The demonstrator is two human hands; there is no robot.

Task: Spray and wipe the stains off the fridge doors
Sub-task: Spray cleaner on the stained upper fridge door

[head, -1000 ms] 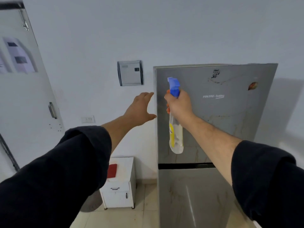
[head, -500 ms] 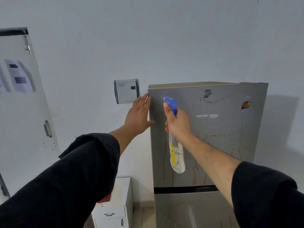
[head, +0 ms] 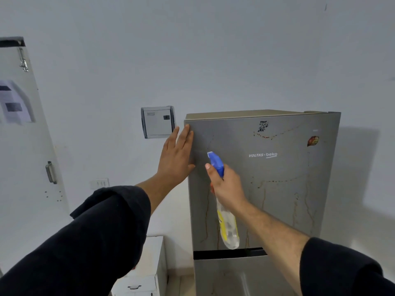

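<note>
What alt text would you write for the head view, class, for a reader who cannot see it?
A person's right hand holds a spray bottle up to the grey upper fridge door, streaked with brown drip stains, while the left hand rests flat on its left edge.

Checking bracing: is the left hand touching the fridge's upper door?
Touching. Head view: left hand lies flat on the upper door's left edge, no gap.

Grey wall box [head: 158, 122], white door [head: 23, 146] with handle [head: 49, 172], wall switch [head: 99, 183], white cabinet [head: 147, 270]
</note>
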